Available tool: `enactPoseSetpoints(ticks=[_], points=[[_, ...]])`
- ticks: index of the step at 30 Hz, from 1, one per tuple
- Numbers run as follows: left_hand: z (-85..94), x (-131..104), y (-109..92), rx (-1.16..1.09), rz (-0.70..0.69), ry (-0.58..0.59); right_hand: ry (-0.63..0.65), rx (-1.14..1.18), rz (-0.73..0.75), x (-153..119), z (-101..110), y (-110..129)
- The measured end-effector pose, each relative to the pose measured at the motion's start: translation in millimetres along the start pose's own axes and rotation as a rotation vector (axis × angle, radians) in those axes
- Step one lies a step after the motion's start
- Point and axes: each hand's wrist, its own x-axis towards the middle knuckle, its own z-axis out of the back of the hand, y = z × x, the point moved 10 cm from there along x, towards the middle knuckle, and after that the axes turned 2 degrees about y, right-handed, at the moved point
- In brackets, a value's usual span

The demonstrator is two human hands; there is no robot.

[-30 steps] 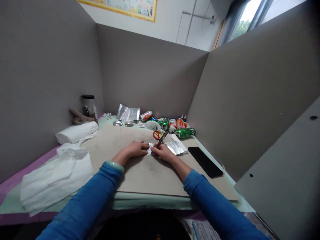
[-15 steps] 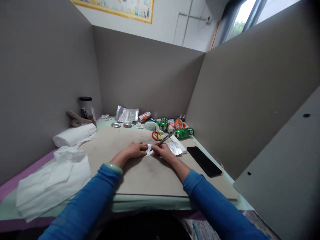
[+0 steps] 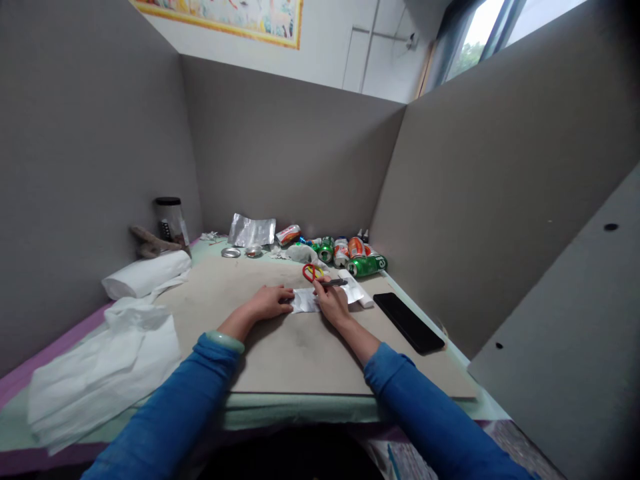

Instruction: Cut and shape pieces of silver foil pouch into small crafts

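Observation:
My right hand is closed on a dark pen-like tool, which lies nearly level across the fingers and points right. Under that hand is a strip of silvery metal sheet, flat on the beige board. My left hand rests palm down at the strip's left end, fingers stretched out and touching its edge. Red and yellow scissors lie just beyond my right hand. A white roll sits to the right, beside the strip's far end.
A black phone lies on the right. Several crushed cans and a curled metal sheet stand at the back. On the left are a paper roll, crumpled white paper and a jar. Grey panels surround the table.
My right hand has shifted slightly right, and the tool has swung from a steep slant to nearly level. More of the metal strip shows. My left hand has hardly moved.

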Motion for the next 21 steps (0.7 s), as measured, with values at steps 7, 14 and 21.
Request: enactPoseSetpoints(ticks=[7,14,21], points=[[7.6,-1.2,-6.9,0.068,-0.066,-0.094,0.095,-0.274,-0.066,2.8,-8.6,-6.6],[14.3,-6.6,-18.5,0.229,-0.103,-0.153,0.122,-0.559,0.02,-0.2,-9.2,8.9],[21.4,-9.3,-16.8,0.275,-0.022,-0.192,0.203,-0.625,0.107,-5.3,-19.9,22.0]])
